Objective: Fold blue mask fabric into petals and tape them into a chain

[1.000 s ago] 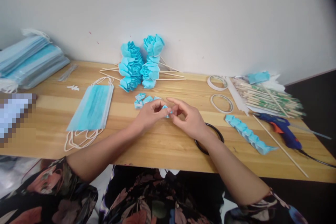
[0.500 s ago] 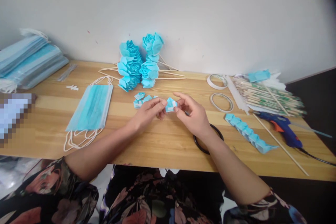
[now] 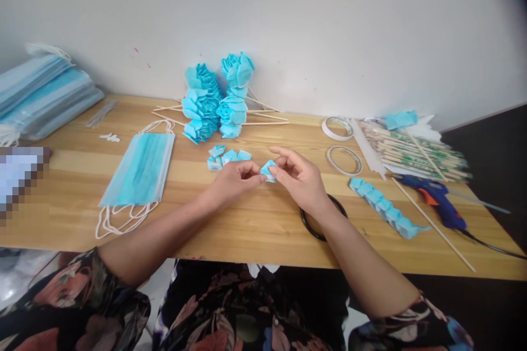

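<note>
My left hand (image 3: 231, 180) and my right hand (image 3: 301, 177) meet over the middle of the wooden table (image 3: 255, 225). Both pinch a small folded blue piece of mask fabric (image 3: 268, 169) between their fingertips, the left from the left side and the right from the right. Just behind them lie a few more small folded blue pieces (image 3: 225, 157). Further back, several finished blue fabric flowers (image 3: 216, 102) on thin wooden sticks lie in a bunch.
A flat blue face mask (image 3: 140, 169) lies at left, a stack of masks (image 3: 41, 96) at far left. Right of my hands: a black ring (image 3: 307, 220), two tape rolls (image 3: 344, 158), a folded blue strip (image 3: 385, 208), a blue glue gun (image 3: 436, 200), packed wooden sticks (image 3: 415, 151).
Both hands lifted the small blue piece off the table, turned it between the fingertips, then lowered it again. The camera shifted slightly.
</note>
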The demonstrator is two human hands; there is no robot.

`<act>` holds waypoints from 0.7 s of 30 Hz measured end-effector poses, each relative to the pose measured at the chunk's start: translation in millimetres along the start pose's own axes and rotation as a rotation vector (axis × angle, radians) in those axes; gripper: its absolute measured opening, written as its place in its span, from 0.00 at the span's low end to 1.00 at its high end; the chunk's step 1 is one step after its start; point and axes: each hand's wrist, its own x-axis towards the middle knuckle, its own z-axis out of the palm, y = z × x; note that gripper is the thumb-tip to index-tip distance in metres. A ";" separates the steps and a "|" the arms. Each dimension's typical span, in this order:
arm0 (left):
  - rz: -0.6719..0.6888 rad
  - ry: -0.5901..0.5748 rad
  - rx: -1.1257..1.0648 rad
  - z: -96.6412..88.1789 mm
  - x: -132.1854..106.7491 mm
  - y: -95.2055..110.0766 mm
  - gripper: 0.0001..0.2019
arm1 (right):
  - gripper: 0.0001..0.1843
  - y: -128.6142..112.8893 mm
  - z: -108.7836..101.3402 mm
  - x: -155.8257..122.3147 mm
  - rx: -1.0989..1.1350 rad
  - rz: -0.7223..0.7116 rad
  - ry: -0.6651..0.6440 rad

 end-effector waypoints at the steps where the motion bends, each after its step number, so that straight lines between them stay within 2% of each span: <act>1: 0.000 0.008 -0.010 0.4 0.2 -0.1 0.12 | 0.21 -0.2 0.1 -0.1 0.000 -0.003 0.013; 11: 0.008 0.027 -0.085 0.8 1.2 -1.4 0.10 | 0.17 -4.3 -4.0 0.2 -0.002 0.024 0.069; 17: -0.027 0.096 -0.187 -0.6 1.4 -1.8 0.12 | 0.24 -0.7 -0.9 3.2 0.112 0.039 -0.067; 21: -0.027 0.092 -0.188 -0.8 0.9 -0.1 0.13 | 0.25 1.3 1.6 3.4 0.097 0.042 -0.064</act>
